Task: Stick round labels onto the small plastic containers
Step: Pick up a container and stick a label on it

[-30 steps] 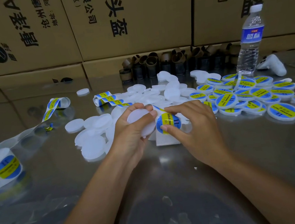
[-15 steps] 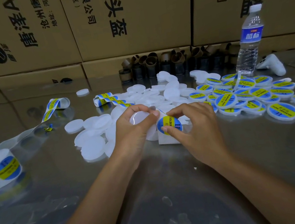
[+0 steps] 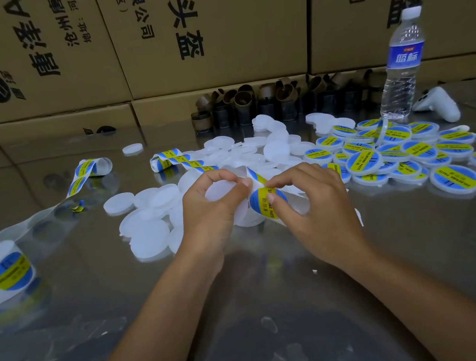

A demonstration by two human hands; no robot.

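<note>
Head view, the only one I have. Item one: left hand (image 3: 211,216), fingers and thumb curled round a plain white container (image 3: 220,190), held just above the table (image 3: 251,304) at centre frame. Item two: right hand (image 3: 322,210), thumb and forefinger pinched on a round blue-and-yellow label (image 3: 267,204), which sits touching the container's right edge; I cannot tell whether it is already stuck down or still on its backing. Item three: a label strip (image 3: 178,160) running from a small coil behind the hands toward the pinched label. Item four: unlabelled white containers (image 3: 150,240), lying flat and overlapping in a loose heap to the left of and behind the left hand, one stray disc (image 3: 132,148) well apart at the back. Item five: labelled containers (image 3: 399,153), heaped to the right of the right hand, labels facing up. Item six: a fuller label roll (image 3: 0,275) at the left edge, its clear backing trailing toward a second loose strip (image 3: 87,171). Back row — a cluster of brown tube cores (image 3: 249,106), an upright water bottle (image 3: 400,68) with a blue band, a white controller (image 3: 438,107) just beside it. Behind everything, stacked cardboard boxes (image 3: 220,25) with black print. The tabletop is reflective and mirrors the boxes.
</note>
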